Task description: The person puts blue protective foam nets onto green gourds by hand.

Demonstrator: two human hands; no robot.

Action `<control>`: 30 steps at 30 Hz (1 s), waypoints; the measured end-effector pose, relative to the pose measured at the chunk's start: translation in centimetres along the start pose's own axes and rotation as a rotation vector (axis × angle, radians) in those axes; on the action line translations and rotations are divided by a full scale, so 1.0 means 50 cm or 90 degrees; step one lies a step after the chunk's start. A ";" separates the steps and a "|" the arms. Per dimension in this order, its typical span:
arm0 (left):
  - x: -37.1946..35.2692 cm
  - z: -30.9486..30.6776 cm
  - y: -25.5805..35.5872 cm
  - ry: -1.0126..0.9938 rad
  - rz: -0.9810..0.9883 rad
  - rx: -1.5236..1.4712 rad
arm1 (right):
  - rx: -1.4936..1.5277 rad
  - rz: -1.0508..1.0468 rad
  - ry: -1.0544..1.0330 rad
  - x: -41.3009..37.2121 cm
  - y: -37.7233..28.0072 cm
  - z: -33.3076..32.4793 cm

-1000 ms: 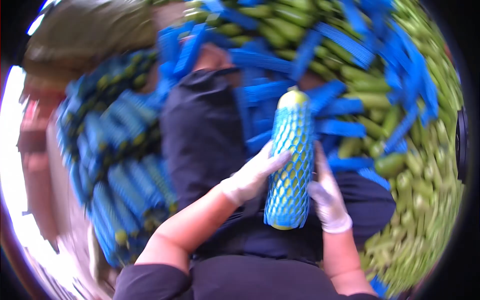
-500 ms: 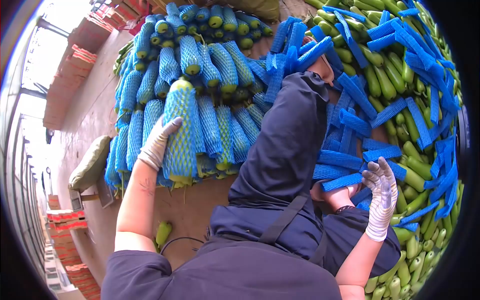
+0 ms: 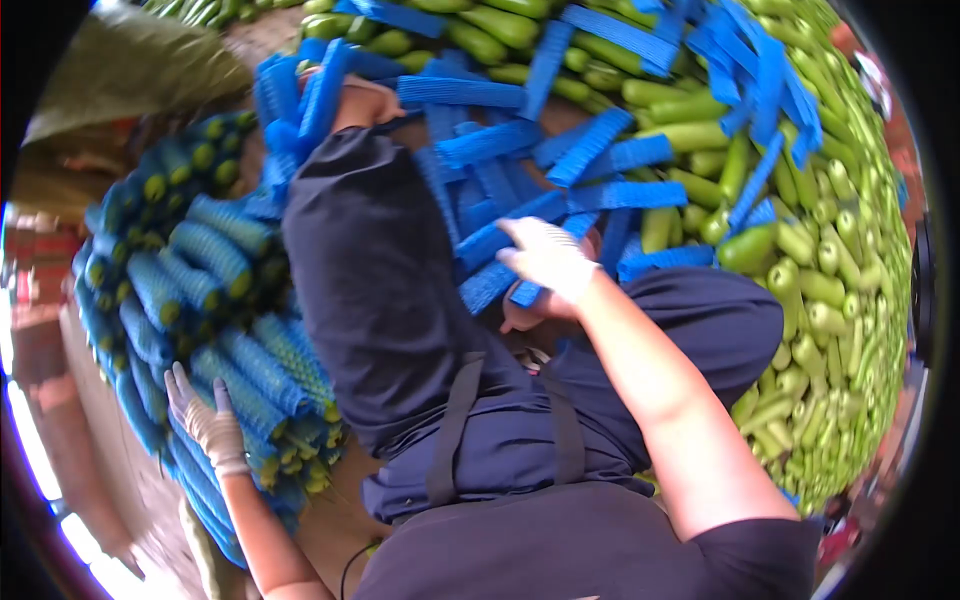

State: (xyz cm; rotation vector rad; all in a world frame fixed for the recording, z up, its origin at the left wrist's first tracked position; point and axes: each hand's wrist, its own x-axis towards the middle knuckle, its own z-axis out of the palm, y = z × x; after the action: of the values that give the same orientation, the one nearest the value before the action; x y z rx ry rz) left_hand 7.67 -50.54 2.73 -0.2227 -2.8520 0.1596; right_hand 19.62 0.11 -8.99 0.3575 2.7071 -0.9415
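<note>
Head view, looking down over the seated person's legs. Both hands gloved.

Left hand (image 3: 208, 425): open, fingers extended and thumb set apart from them, palm side down at the near part of the sleeved vegetables (image 3: 220, 255). No item seen in its grasp. Exact contact under the palm cannot be told.

Right hand (image 3: 547, 258): reaches between the legs, back of the hand up, fingers partly bent over the loose blue net sleeves (image 3: 490, 143). Fingertips lie at one sleeve; whether they pinch it cannot be told.

Sleeved vegetables: stacked in rows at the left of the view, outside the left leg. Blue netting covers their sides; green ends show at many of them. Several lie side by side, ends pointing toward the legs. Edges of the stack blurred.

Loose sleeves: flat, scattered and crossing one another in the space between the legs, spreading to the upper right, where some lie across the bare green vegetables (image 3: 785, 285). Bare vegetables form a large heap along the top and right side, beyond the right knee.

Surroundings: dark trousers (image 3: 370, 250) on both legs; left foot (image 3: 365, 100) beside a bunch of sleeves. An olive-green covering (image 3: 140, 70) lies at upper left, behind the sleeved stack. A thin black cable (image 3: 347, 580) curves on the brown floor (image 3: 345, 490) near the torso.
</note>
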 end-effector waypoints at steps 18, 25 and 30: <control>0.028 -0.031 0.750 -0.536 0.113 -0.994 | 0.191 -0.254 0.339 -0.053 -0.060 -0.151; -0.036 -0.030 0.792 -0.587 0.007 -1.181 | 0.431 -0.113 0.335 -0.119 -0.071 -0.085; 0.013 -0.034 0.750 -0.574 -0.013 -1.093 | 0.511 0.150 0.264 -0.125 0.020 -0.112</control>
State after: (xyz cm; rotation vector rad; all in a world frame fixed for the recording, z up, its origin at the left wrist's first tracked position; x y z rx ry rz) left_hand 12.65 -13.44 -0.33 -0.4749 -2.6974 -2.7330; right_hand 24.90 3.47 -3.34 1.0916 2.3793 -2.0242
